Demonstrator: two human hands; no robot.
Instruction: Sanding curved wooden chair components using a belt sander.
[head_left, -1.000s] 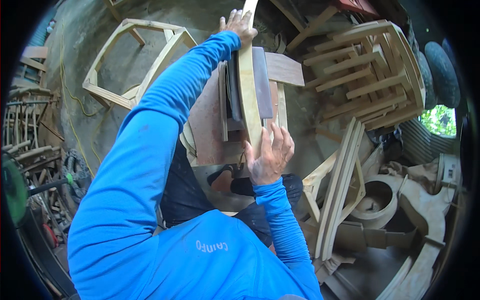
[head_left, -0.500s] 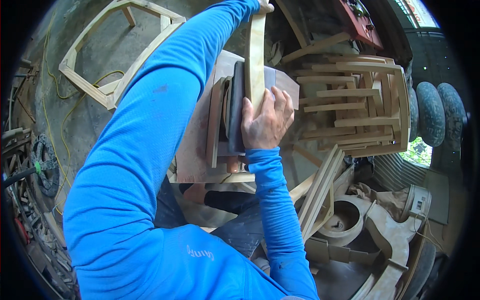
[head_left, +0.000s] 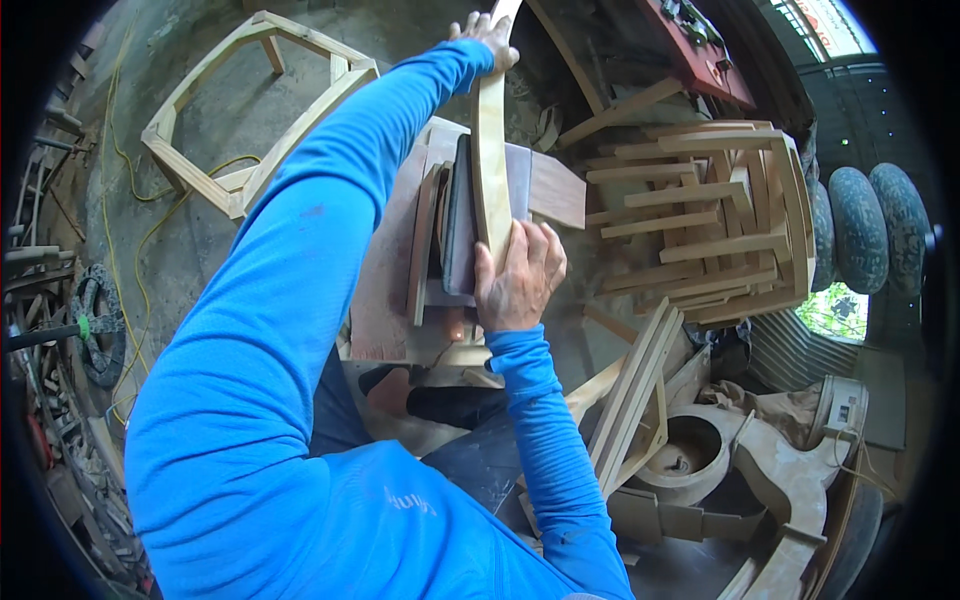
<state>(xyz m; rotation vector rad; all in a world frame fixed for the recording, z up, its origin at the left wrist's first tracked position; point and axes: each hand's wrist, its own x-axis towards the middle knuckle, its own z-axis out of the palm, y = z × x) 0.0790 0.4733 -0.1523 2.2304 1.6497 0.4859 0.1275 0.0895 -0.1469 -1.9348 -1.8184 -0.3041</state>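
Note:
A long, curved strip of pale wood (head_left: 491,140) runs away from me, its far end leaving the top of the picture. My right hand (head_left: 520,275) grips its near end, thumb on the left side and fingers along the right. Farther up, my left hand (head_left: 485,38) rests across the strip with its fingers spread. Beneath and beside the strip is what looks like a belt sander, with a dark belt-like edge (head_left: 459,220). A wooden board (head_left: 428,225) stands against its left side. The machine sits on a brownish panel (head_left: 375,325).
Stacked wooden frames (head_left: 720,215) stand on the right, before several dark rounded tubes (head_left: 858,228). A polygonal wooden frame (head_left: 205,185) and a yellow cord (head_left: 150,235) lie at left. Pale machine housing (head_left: 690,460) and leaning slats (head_left: 635,385) occupy the lower right.
The strip has shifted slightly left and its near end has come toward me, my right hand moving with it. My left hand has come nearer and its fingers now show spread.

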